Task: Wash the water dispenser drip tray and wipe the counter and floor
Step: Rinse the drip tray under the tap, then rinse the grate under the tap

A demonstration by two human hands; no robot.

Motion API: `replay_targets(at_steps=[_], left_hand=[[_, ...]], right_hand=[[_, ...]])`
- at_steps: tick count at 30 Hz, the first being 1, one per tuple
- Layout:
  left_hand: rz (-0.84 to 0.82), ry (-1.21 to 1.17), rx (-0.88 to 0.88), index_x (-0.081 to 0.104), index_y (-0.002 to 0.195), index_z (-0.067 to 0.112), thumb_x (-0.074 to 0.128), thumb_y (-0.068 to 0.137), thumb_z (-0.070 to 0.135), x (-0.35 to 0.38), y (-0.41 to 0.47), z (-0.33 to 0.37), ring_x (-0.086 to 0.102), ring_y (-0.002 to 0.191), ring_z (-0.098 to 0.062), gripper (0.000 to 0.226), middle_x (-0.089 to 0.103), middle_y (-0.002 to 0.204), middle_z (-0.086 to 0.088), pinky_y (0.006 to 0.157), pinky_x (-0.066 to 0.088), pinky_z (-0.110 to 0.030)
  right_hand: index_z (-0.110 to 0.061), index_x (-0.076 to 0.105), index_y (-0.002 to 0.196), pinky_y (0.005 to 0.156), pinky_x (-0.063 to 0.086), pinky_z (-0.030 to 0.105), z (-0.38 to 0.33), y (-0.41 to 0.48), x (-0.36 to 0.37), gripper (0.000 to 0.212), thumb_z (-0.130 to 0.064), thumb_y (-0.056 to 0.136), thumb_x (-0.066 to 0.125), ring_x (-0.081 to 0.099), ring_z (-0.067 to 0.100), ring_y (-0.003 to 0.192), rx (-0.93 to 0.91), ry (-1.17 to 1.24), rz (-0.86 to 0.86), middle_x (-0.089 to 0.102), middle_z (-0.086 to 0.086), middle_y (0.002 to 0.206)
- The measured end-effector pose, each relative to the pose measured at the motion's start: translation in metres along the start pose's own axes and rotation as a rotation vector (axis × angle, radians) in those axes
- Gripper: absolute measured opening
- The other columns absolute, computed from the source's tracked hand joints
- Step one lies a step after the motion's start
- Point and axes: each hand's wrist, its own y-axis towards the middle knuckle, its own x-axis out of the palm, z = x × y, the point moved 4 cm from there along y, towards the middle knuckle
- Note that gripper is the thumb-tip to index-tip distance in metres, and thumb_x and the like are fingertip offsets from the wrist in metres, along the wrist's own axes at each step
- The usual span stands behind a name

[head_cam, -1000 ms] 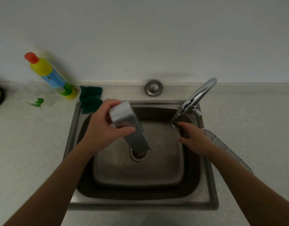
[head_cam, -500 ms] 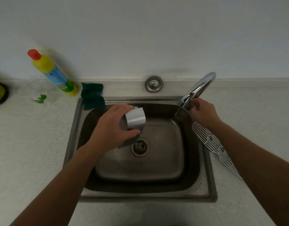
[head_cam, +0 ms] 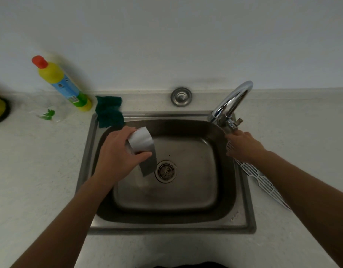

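Note:
My left hand (head_cam: 118,151) grips the grey drip tray (head_cam: 145,151) by its upper end and holds it tilted inside the steel sink (head_cam: 166,227), its lower end close to the drain (head_cam: 165,171). My right hand (head_cam: 244,146) lies with fingers stretched out over the top end of the white slotted grille (head_cam: 259,178), which rests on the counter by the sink's right rim. Its fingertips are just below the chrome faucet (head_cam: 232,101). No water runs from the spout.
A yellow detergent bottle (head_cam: 62,84) with a red cap leans against the wall at the back left. A dark green cloth (head_cam: 108,113) lies over the sink's back-left corner. A metal cap (head_cam: 181,96) sits behind the sink, and clear wrapping (head_cam: 48,114) lies on the left counter.
The water stream has stopped. My right hand went from under the spout to the faucet lever, then down onto the grille. My left hand shifted the tray left in the sink.

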Motion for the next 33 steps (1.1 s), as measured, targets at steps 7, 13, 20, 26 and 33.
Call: replay_targets(at_steps=[7,13,20,26,33], left_hand=[[0.017,0.028,-0.111,0.047,0.115,0.027,0.092,0.065,0.048,-0.002,-0.024,-0.011,0.059,0.086,-0.013,0.07,0.055,0.103,0.008,0.068,0.045,-0.021],[0.023,0.044,-0.13,0.054,0.107,0.032,0.095,0.061,0.047,-0.023,-0.039,-0.02,0.055,0.077,0.002,0.064,0.061,0.092,0.011,0.066,0.039,-0.015],[0.281,-0.074,-0.29,0.058,0.112,0.037,0.089,0.059,0.059,-0.081,-0.084,-0.072,0.064,0.083,-0.002,0.065,0.066,0.095,0.014,0.068,0.051,-0.022],[0.486,-0.043,-0.485,0.063,0.118,0.024,0.096,0.062,0.043,-0.103,-0.126,-0.146,0.068,0.096,-0.02,0.068,0.07,0.113,-0.005,0.078,0.056,-0.032],[0.457,-0.004,-0.551,0.065,0.112,0.009,0.096,0.067,0.037,-0.091,-0.152,-0.212,0.065,0.098,-0.029,0.061,0.064,0.115,-0.013,0.075,0.053,-0.016]], right_hand=[[-0.025,0.065,0.123,0.097,0.051,0.045,-0.005,0.001,-0.009,0.037,-0.039,0.09,0.074,0.057,0.026,0.116,0.021,-0.042,-0.043,0.062,0.006,0.126],[-0.021,0.065,0.093,0.081,0.056,0.039,-0.036,-0.02,-0.065,0.012,-0.032,0.095,0.071,0.065,0.017,0.082,-0.095,0.233,0.098,0.068,0.003,0.093],[-0.012,0.072,0.102,0.073,0.059,0.037,-0.058,-0.061,-0.068,0.008,-0.016,0.097,0.069,0.075,0.028,0.087,0.018,1.043,0.24,0.075,0.012,0.094],[0.005,0.062,0.127,0.081,0.059,0.045,-0.085,-0.074,0.023,0.026,-0.004,0.104,0.054,0.071,0.032,0.096,0.352,1.718,0.026,0.072,0.022,0.111],[0.002,0.067,0.109,0.058,0.064,0.033,-0.123,-0.089,0.071,0.02,-0.003,0.106,0.048,0.075,0.027,0.085,0.448,1.98,-0.08,0.079,0.016,0.089]])
